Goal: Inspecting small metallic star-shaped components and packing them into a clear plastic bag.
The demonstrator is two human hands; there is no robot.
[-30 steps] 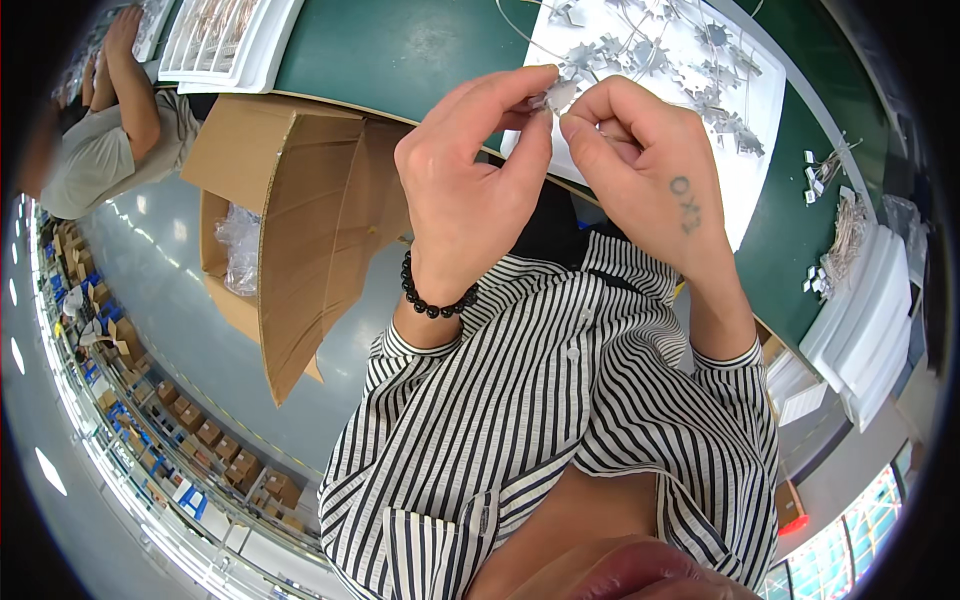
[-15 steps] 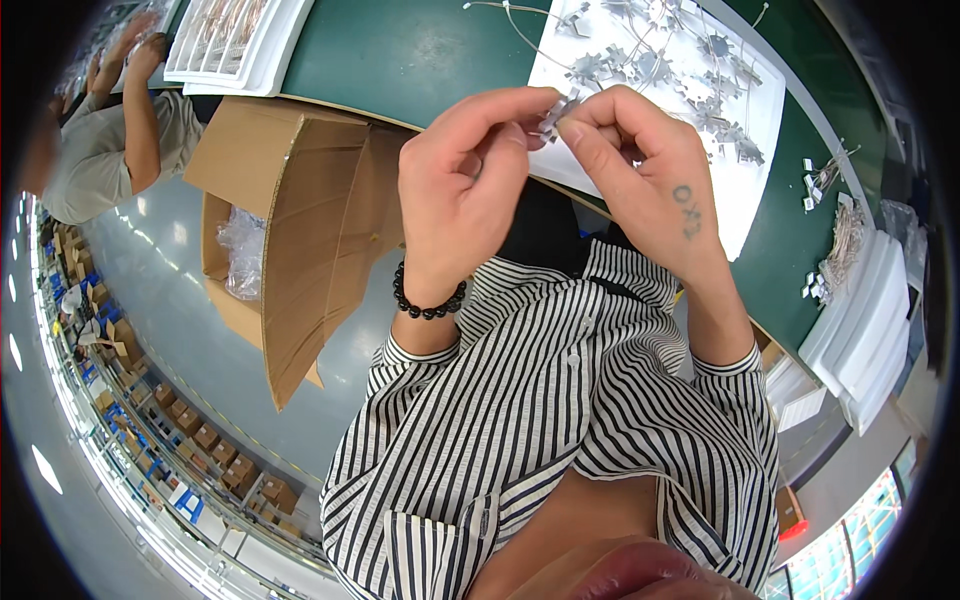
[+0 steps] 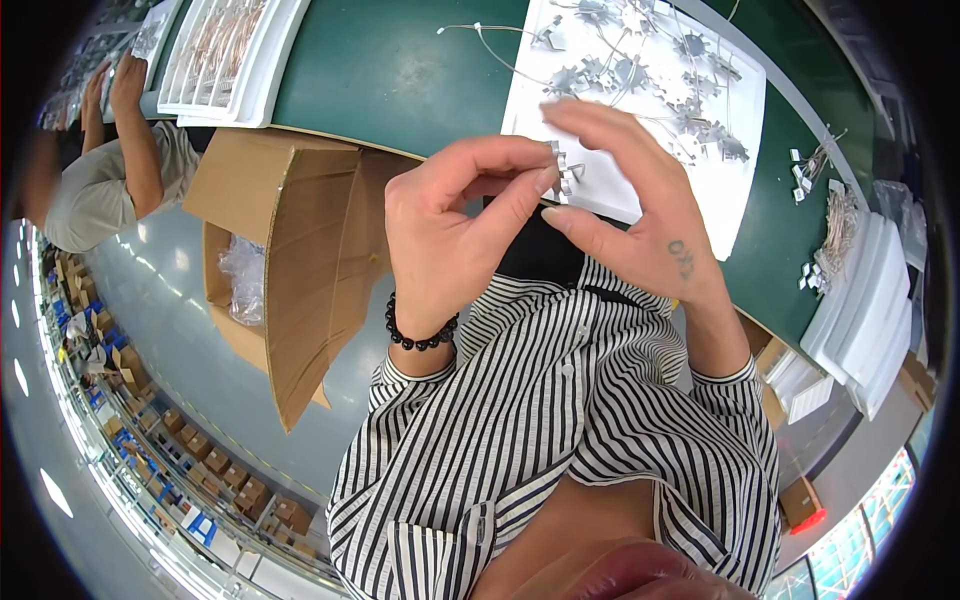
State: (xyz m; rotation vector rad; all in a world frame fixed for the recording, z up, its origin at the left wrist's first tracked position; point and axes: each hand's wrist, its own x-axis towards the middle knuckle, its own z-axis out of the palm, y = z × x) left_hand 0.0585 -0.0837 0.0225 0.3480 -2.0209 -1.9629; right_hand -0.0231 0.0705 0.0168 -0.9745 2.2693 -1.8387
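My left hand (image 3: 465, 215) pinches a small silvery metal piece with bent tabs (image 3: 562, 172) between thumb and forefinger. Beside it, my right hand (image 3: 640, 205) is open, its thumb and fingers spread apart around the piece's right side with nothing in them. Beyond my hands, several flat star-shaped metal pieces with thin wires (image 3: 630, 72) lie spread on a white tray (image 3: 735, 200). One small wired piece (image 3: 550, 38) rests near the tray's left edge, its wire reaching onto the green table (image 3: 410, 70).
At the left, a large open cardboard box (image 3: 315, 250) holds clear plastic. White racks of copper-coloured wires (image 3: 215, 50) stand at the back left, near a person in a grey shirt (image 3: 110, 190). Wire bundles (image 3: 832, 235) and stacked white trays (image 3: 860, 310) are at the right.
My right hand has opened and drawn away from the metal piece, its fingers spreading. My left hand keeps the piece and sits slightly lower. The view has shifted a little.
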